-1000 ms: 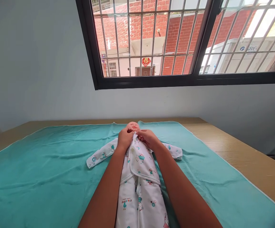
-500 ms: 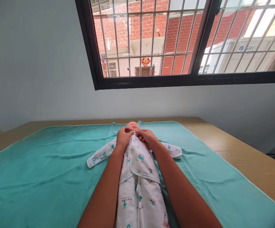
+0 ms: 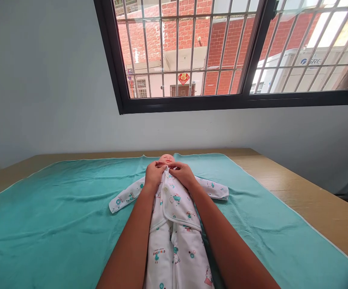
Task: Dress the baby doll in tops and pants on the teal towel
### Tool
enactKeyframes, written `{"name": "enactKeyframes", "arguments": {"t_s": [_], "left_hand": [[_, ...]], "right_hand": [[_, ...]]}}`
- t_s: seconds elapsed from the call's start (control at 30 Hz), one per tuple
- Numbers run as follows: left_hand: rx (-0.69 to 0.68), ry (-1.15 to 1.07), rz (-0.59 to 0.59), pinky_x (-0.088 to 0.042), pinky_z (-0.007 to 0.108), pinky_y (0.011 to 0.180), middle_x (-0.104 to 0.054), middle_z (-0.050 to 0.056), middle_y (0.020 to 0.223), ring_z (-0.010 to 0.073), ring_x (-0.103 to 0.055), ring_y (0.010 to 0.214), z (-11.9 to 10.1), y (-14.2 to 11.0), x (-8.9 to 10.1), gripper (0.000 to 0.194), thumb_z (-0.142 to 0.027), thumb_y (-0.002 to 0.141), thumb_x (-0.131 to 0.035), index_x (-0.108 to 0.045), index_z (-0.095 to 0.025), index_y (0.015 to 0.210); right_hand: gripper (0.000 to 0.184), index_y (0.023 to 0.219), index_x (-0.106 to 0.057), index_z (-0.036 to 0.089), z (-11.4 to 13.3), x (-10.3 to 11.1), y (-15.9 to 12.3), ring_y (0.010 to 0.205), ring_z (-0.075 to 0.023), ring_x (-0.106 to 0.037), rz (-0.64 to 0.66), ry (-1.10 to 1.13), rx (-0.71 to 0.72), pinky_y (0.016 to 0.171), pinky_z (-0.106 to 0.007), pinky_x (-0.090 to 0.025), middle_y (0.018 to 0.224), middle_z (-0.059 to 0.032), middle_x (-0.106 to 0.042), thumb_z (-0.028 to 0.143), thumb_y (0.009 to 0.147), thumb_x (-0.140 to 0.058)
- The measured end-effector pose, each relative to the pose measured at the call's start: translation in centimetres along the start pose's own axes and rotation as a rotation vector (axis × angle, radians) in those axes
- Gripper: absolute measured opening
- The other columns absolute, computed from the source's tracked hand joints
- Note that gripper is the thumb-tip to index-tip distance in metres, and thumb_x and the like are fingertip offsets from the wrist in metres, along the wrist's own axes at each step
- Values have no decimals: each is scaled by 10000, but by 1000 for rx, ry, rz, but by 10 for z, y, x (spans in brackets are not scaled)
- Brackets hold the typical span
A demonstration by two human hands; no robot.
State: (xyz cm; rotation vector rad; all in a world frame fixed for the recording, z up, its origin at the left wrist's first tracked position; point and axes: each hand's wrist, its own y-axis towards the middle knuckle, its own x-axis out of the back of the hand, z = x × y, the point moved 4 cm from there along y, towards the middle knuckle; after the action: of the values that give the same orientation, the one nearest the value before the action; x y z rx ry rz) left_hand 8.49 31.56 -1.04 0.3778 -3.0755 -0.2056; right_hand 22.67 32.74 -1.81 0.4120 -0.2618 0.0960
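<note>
A baby doll [image 3: 167,158] lies on its back, dressed in a white printed baby jacket [image 3: 176,206] with pale edging and snap buttons down the front. White printed trousers [image 3: 158,267] cover its legs. At the jacket's neckline, just below the doll's chin, my left hand [image 3: 155,173] pinches the collar edge. My right hand [image 3: 182,173] is closed on the same collar from the other side, its fingertips close to those of the left. What lies right under the fingertips is hidden. Both jacket sleeves stretch out sideways, flat on the cloth.
A teal cloth [image 3: 59,216] with a pale hem is spread under the doll, slightly wrinkled. It covers most of a wooden table [image 3: 300,188]. Behind the table rise a white wall [image 3: 56,100] and a black-framed barred window [image 3: 182,105].
My right hand has shifted slightly left along the collar, bringing its fingers closer to my left hand. The left hand keeps its pinch, and the doll lies as before.
</note>
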Motion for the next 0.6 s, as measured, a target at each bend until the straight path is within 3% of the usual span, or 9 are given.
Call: {"name": "enactKeyframes", "arguments": {"t_s": [0.3,0.6], "left_hand": [[-18,-57,25,-516,301,760,-703,49,787,151,-660,739,5,2,3,260,-107,658,-682,-625,-129,910],[-49,-13,20,-516,279,755,-683,31,795,138,-652,756,3,3,1,268,-56,646,-654,-597,-142,893]], "right_hand": [[143,844,-743,239,0,-2,1,736,-143,-560,-68,-96,50,745,-263,-424,877,5,-711,271,738,-652],[135,806,-753,224,0,-2,1,760,-151,-600,-52,-22,-48,740,-255,-439,826,3,-721,264,702,-677]]}}
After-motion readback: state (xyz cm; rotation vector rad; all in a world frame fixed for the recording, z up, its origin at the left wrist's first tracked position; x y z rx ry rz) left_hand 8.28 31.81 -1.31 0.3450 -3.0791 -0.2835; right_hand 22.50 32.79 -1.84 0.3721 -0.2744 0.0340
